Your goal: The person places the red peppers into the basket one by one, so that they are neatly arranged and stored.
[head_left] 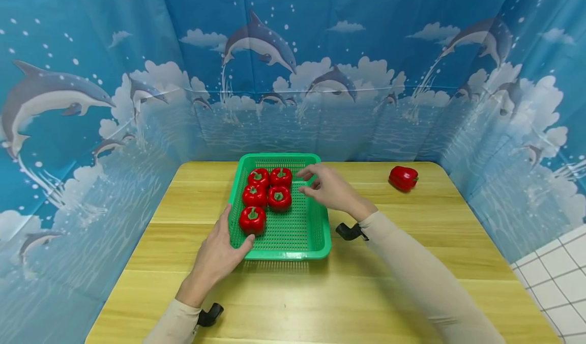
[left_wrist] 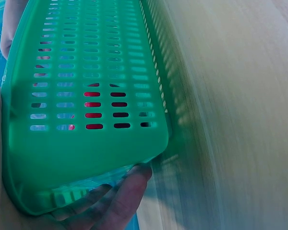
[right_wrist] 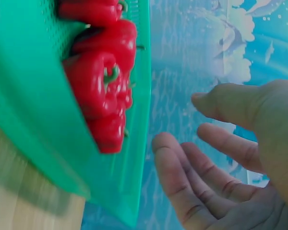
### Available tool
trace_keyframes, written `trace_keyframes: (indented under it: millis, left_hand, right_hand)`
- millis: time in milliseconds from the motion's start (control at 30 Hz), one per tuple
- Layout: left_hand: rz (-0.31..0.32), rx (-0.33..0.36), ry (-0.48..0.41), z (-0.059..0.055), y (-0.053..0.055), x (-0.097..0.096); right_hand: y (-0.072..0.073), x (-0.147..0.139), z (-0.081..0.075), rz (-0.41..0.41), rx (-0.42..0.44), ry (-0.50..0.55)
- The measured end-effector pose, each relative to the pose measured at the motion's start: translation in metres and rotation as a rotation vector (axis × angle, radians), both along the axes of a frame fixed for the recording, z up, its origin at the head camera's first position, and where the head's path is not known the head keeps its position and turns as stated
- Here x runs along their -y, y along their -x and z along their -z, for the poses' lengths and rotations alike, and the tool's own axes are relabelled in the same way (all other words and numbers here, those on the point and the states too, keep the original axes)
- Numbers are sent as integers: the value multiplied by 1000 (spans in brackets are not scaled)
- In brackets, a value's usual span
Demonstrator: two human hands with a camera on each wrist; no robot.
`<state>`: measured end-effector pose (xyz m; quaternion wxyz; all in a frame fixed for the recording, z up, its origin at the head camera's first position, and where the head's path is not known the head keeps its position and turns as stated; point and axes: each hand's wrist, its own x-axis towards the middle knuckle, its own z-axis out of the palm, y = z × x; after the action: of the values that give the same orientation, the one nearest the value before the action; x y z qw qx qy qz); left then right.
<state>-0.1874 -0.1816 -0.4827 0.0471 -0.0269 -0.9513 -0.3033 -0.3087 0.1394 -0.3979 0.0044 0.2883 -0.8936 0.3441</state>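
Note:
My left hand (head_left: 216, 255) grips the near left corner of a green plastic basket (head_left: 286, 255). Its thumb lies over the rim, and in the left wrist view its fingers (left_wrist: 127, 199) wrap the outside. Several red bell peppers stand in the basket's left part, among them a near one (head_left: 252, 221) close to the left thumb and a far one (head_left: 281, 176) near the right fingertips. Above the basket's right side hovers my right hand (head_left: 331, 187), fingers loosely bent and spread from the thumb, with nothing in it. The right wrist view shows the peppers (right_wrist: 91, 86) beyond it.
One more red bell pepper (head_left: 403, 178) lies on its side at the far right of the wooden table (head_left: 366, 293). A blue dolphin-print curtain (head_left: 293, 125) rises behind the table and along its sides. White tiles (head_left: 558, 278) show at lower right.

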Motion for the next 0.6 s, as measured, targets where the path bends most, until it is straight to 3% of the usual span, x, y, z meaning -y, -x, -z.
trace_keyframes:
  millis: [300,600]
  left_hand:
    - [1,-2,-4,1,2,1]
    - [-1,-5,0,2,1,1]
  right_hand:
    - [11,-35,7,72,-69,63]
    - [25,-69,22,178,-130,103]
